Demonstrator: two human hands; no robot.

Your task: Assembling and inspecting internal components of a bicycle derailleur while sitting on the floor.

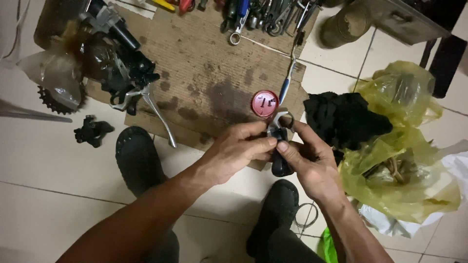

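Note:
My left hand (239, 148) and my right hand (312, 163) meet over the floor and together grip a small black part with a silver metal clamp ring (281, 127) on top. The left thumb and fingers pinch it from the left. From below, the right hand wraps the black body. Just beyond the part lies a red round lid (264, 104) with small black bits in it. A blue-handled toothbrush (286, 83) lies beside the lid on the stained cardboard sheet (209, 73).
Black bike parts with a silver brake lever (156, 109), a chainring (56, 102) and a clear bag lie at left. Wrenches (253, 17) line the far edge. A black rag (343, 119) and yellow plastic bags (404, 146) sit at right. My dark shoes (139, 156) rest on the tiles.

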